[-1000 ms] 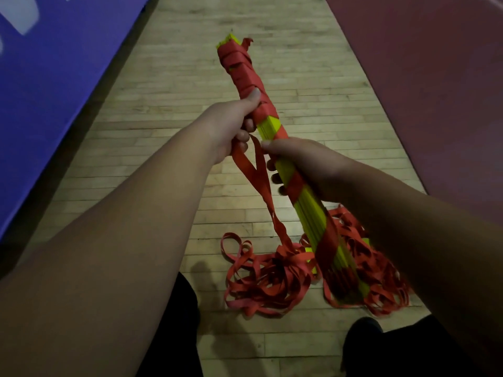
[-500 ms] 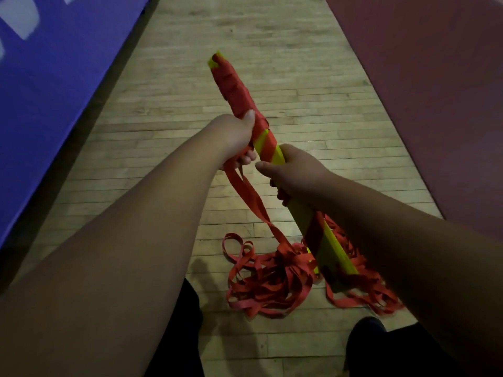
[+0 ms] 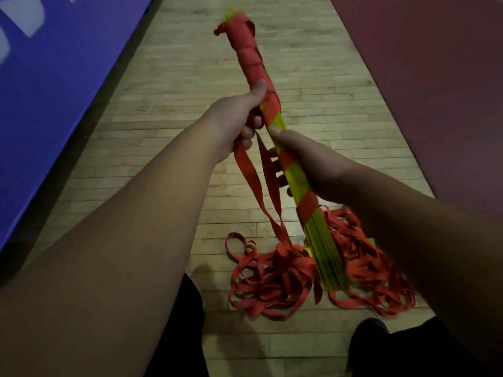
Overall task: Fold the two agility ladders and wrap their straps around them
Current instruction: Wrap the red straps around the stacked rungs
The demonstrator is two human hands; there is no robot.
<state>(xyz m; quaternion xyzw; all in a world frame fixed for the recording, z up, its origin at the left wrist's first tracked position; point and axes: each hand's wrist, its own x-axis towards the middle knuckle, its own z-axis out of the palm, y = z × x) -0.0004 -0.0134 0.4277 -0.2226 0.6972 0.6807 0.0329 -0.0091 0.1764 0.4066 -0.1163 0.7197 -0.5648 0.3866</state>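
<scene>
Now the left hand (image 3: 235,119) and right hand (image 3: 313,164) both squeeze the ladder (image 3: 296,174); loose straps (image 3: 272,278) (piled below it) could tangle when pulled.

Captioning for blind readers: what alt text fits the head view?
Two hands hold a yellow ladder bundle angled over a wooden floor. The left hand grips its red-wrapped upper half, the right hand the middle; loose red strap trails into a heap below.
</scene>
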